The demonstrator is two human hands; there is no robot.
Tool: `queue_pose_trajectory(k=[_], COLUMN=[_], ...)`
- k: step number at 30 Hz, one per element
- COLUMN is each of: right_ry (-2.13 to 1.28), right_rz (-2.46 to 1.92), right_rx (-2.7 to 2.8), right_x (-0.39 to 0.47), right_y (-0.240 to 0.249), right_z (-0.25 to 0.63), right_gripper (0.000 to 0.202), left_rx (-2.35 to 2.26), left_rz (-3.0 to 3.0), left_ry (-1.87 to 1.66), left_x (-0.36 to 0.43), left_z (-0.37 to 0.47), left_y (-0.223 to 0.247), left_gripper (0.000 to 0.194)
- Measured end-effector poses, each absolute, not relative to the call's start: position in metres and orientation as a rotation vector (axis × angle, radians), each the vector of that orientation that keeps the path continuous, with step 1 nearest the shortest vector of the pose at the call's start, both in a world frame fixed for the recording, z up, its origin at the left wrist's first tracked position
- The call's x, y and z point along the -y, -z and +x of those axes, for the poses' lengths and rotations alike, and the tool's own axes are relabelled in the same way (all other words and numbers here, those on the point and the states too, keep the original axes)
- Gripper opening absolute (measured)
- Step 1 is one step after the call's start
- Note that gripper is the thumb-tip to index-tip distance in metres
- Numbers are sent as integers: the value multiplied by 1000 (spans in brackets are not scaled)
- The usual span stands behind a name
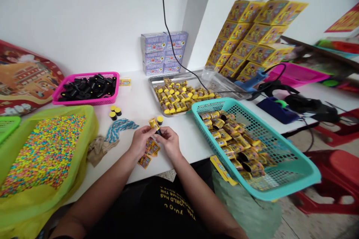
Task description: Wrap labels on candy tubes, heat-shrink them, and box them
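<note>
Over the near edge of the table, my two hands meet in front of me. My left hand [140, 142] is closed, pinching a yellow printed label [153, 123]. My right hand [170, 142] is closed around a small black canister [158, 132], which touches the label. Fingers partly hide both things. Right behind them shows a yellow cap [160, 120]; I cannot tell whether it belongs to another canister. Several loose printed labels [153, 148] lie below my hands. To the left stand three black canisters with yellow caps [113, 115].
Left are a tub of colourful candies [47, 149], a pink basket [111, 101] of black canisters and cloths [119, 130]. A metal tray [153, 82] of labelled canisters lies behind; a teal basket [291, 149] of labelled tubes stands right. Purple boxes [164, 52] and yellow boxes [252, 37] are stacked behind.
</note>
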State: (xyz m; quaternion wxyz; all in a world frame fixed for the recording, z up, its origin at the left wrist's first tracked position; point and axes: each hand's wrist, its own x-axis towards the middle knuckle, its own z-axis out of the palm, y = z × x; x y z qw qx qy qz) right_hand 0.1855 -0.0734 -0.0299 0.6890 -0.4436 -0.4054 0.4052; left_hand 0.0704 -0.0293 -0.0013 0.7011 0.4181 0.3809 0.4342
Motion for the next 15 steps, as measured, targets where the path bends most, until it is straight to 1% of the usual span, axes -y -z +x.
queue_pose_trajectory(k=[5,11,15], right_ry=[-768,-577,-364], right_rz=[-1034,-1142,-1249], right_rx=[985,1110,1207], right_x=[72,73,78], right_y=[38,46,43], right_z=[185,185,186], right_gripper=[48,39,31], left_rx=[-824,-746,-697], left_rz=[871,866,820], left_ry=[-955,-956,-875], left_x=[29,30,32], left_z=[70,73,72], left_y=[3,9,7], left_gripper=[31,29,33])
